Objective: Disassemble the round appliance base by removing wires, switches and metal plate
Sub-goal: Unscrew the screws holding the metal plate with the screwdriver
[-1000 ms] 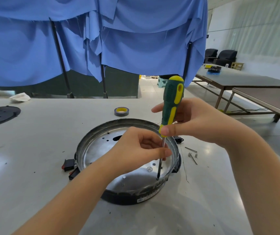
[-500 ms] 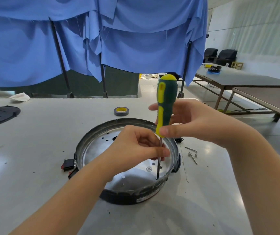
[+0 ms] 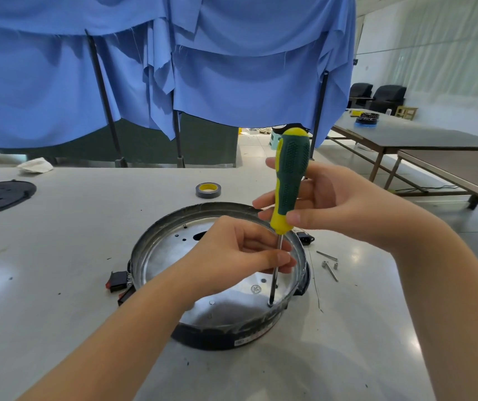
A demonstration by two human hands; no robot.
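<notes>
Your right hand (image 3: 327, 209) has twisted the gripped screwdriver (image 3: 289, 180) round while your left hand (image 3: 232, 256) pinches its shaft below, so the metal plate (image 3: 174, 250) screw is likely loosening.

Blue drapes (image 3: 232, 82), brown tables (image 3: 422, 140), black armchairs (image 3: 388, 95), white walls (image 3: 434, 53)

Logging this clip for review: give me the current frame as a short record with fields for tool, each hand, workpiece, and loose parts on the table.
tool: screwdriver, upright, tip on a screw near the front rim of the metal plate
right hand: grips the screwdriver handle
left hand: pinches the screwdriver shaft
workpiece: round appliance base on the table
switches: hang outside the base, on its left
loose parts: screws right of the base; tape roll behind it
</notes>
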